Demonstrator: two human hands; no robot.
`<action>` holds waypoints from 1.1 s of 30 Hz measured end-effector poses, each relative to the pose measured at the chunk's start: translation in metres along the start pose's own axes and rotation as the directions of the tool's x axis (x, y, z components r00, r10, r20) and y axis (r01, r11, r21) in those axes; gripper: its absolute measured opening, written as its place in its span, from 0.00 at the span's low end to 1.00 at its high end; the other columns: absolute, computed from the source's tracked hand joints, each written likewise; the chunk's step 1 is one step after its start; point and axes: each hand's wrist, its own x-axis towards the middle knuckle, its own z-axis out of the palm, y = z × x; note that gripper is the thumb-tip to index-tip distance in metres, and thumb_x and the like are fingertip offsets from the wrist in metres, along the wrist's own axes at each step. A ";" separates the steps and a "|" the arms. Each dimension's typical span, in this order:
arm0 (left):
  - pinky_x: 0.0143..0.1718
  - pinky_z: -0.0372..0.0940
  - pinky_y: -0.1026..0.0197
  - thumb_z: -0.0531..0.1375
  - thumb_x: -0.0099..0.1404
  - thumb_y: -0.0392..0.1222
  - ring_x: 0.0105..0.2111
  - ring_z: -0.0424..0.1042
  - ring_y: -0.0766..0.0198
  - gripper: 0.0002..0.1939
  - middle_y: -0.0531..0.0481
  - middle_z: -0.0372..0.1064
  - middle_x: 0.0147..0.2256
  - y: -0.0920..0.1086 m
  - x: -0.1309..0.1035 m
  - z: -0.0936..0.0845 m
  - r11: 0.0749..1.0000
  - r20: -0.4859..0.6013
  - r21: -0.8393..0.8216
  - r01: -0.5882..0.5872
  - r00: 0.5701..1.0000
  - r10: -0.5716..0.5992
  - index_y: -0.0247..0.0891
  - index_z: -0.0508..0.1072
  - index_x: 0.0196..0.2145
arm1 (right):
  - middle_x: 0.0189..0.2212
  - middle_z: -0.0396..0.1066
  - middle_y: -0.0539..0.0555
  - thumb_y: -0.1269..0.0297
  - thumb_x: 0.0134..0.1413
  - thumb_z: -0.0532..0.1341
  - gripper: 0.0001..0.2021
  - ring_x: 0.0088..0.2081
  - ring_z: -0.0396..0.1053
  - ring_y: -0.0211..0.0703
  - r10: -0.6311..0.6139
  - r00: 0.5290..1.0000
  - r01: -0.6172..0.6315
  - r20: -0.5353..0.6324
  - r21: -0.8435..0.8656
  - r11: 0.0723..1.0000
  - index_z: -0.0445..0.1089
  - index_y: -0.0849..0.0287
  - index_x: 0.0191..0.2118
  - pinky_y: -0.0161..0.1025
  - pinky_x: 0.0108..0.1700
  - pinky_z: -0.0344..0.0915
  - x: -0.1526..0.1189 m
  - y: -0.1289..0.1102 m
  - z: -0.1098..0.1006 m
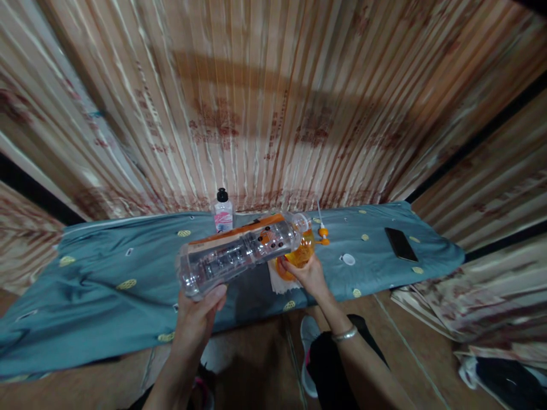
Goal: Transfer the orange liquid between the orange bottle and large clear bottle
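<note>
My left hand [200,310] is wrapped round the lower end of a large clear plastic bottle [239,250] with an orange-edged label. The bottle is tilted nearly level, its neck pointing right, over a smaller orange bottle [304,250]. My right hand [305,273] holds the orange bottle from the side, its fingers round the lower part. Whether anything flows between the two bottles cannot be made out. Beneath the orange bottle lies a whitish cloth or paper [280,283]. Just beyond it, an orange pump top with a thin tube [323,232] rests on the cover.
On the teal patterned cover [149,256] stand a clear bottle with a black cap [223,213], a round white cap [348,259] and a dark phone [400,244]. Pleated curtains [256,114] hang behind and at both sides. My feet are on the tiled floor.
</note>
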 end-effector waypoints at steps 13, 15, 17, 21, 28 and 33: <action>0.17 0.56 0.68 0.77 0.40 0.43 0.18 0.59 0.71 0.19 0.58 0.67 0.21 0.001 0.001 0.000 1.000 0.034 0.012 -0.019 0.999 0.019 0.38 0.75 0.28 | 0.46 0.84 0.61 0.49 0.38 0.77 0.32 0.49 0.82 0.61 -0.024 1.000 0.024 0.012 0.004 1.000 0.72 0.55 0.50 0.52 0.52 0.78 0.002 0.005 0.000; 0.16 0.55 0.69 0.76 0.40 0.42 0.18 0.59 0.72 0.18 0.58 0.67 0.21 0.002 0.001 0.001 1.000 0.028 0.011 -0.026 0.999 0.026 0.38 0.75 0.28 | 0.47 0.83 0.62 0.48 0.38 0.77 0.32 0.49 0.82 0.62 -0.022 1.000 0.022 0.010 0.007 1.000 0.72 0.56 0.50 0.53 0.52 0.78 0.001 0.004 0.000; 0.16 0.54 0.69 0.76 0.40 0.41 0.18 0.58 0.72 0.18 0.57 0.67 0.21 0.002 0.000 0.002 0.999 0.023 0.006 -0.033 0.999 0.033 0.38 0.76 0.29 | 0.48 0.83 0.63 0.47 0.38 0.77 0.33 0.50 0.82 0.63 -0.014 1.000 0.014 0.006 0.009 1.000 0.72 0.56 0.50 0.54 0.52 0.77 0.001 0.004 0.001; 0.17 0.56 0.69 0.76 0.39 0.40 0.19 0.59 0.71 0.19 0.57 0.69 0.22 0.002 -0.001 0.001 1.000 0.004 -0.006 -0.014 1.000 0.014 0.39 0.76 0.30 | 0.46 0.83 0.62 0.48 0.38 0.77 0.32 0.49 0.82 0.63 -0.022 1.000 0.022 0.015 0.015 1.000 0.72 0.56 0.49 0.53 0.52 0.78 0.001 0.003 0.000; 0.17 0.56 0.68 0.76 0.39 0.39 0.19 0.60 0.71 0.18 0.57 0.69 0.22 0.001 0.000 0.000 1.000 0.012 -0.024 -0.019 1.000 0.019 0.39 0.77 0.30 | 0.48 0.83 0.62 0.48 0.41 0.76 0.29 0.50 0.81 0.61 -0.052 0.998 0.052 0.042 0.013 0.999 0.72 0.55 0.48 0.53 0.54 0.77 0.002 0.006 -0.001; 0.16 0.54 0.70 0.76 0.37 0.38 0.18 0.61 0.71 0.18 0.57 0.70 0.21 0.002 0.000 0.003 0.999 -0.003 -0.030 -0.017 1.000 0.017 0.39 0.76 0.28 | 0.48 0.83 0.60 0.50 0.42 0.77 0.31 0.50 0.82 0.60 -0.077 0.997 0.078 0.025 -0.016 0.997 0.72 0.55 0.52 0.52 0.53 0.78 0.003 0.012 0.001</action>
